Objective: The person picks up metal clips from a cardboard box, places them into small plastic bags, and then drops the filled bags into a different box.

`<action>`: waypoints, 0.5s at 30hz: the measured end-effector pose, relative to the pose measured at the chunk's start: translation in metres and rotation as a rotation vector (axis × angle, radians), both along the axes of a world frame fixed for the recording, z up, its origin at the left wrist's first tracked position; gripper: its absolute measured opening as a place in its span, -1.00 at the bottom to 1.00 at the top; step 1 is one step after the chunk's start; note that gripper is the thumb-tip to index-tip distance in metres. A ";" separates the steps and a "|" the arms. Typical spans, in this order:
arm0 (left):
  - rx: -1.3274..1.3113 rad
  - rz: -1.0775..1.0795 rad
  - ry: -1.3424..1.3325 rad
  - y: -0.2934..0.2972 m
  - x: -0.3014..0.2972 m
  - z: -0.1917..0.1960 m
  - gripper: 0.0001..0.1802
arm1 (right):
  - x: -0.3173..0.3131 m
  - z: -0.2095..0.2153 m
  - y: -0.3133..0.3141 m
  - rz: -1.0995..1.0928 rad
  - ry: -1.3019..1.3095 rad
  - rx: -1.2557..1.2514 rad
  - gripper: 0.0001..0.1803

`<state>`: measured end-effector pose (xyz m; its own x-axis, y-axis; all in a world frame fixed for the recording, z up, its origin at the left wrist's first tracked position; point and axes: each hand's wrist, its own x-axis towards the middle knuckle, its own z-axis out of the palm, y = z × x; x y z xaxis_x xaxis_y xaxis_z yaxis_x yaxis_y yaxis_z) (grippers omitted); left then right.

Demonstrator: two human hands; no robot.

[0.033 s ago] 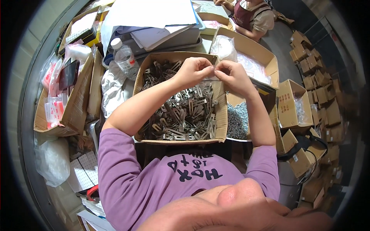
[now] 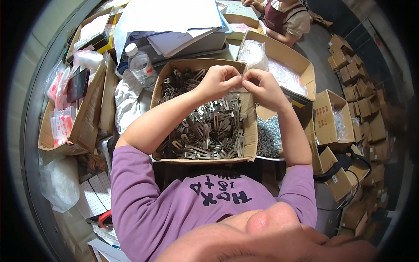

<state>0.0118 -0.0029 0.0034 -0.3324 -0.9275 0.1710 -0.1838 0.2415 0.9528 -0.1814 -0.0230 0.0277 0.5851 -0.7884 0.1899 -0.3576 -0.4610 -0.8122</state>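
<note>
My left hand [image 2: 222, 82] and my right hand [image 2: 265, 88] meet above the far right part of an open cardboard box [image 2: 252, 131]. Thumb and fingers of each are pinched, with the tips nearly touching. Whatever lies between them is too small or hidden to make out; a faint clear edge shows just below. Inside the box is a heap of flat slotted metal pieces [image 2: 209, 126], brighter on the near side and darker at the far left. Right of it, below my right hand, small silvery screw-like parts [image 2: 269, 137] fill a white-edged container.
A capped plastic bottle [image 2: 142, 67] stands left of the box, near a grey bin [image 2: 187, 49] topped with papers. A phone [image 2: 78, 84] rests on bags in a left carton [image 2: 87, 115]. Cartons [image 2: 329, 115] line the right. Another person [image 2: 286, 22] is at the far side.
</note>
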 end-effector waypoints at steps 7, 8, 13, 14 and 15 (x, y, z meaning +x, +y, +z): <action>-0.023 -0.043 0.192 0.003 -0.002 -0.001 -0.82 | -0.017 -0.005 0.015 -0.029 -0.128 0.078 -0.81; -0.018 -0.045 0.210 0.003 -0.002 0.002 -0.82 | -0.023 -0.004 0.020 -0.050 -0.150 0.151 -0.83; 0.034 -0.065 0.276 0.005 -0.008 0.001 -0.82 | -0.040 -0.011 0.031 -0.071 -0.250 0.165 -0.83; 0.033 -0.083 0.308 0.007 -0.009 0.002 -0.83 | -0.043 -0.008 0.034 -0.104 -0.240 0.155 -0.83; 0.003 -0.064 0.266 0.007 -0.008 0.002 -0.82 | -0.045 -0.003 0.037 -0.134 -0.229 0.146 -0.83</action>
<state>0.0041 0.0039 0.0058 -0.3342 -0.9067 0.2573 0.0891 0.2414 0.9663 -0.2268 0.0137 0.0252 0.4289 -0.8844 0.1838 -0.2069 -0.2943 -0.9330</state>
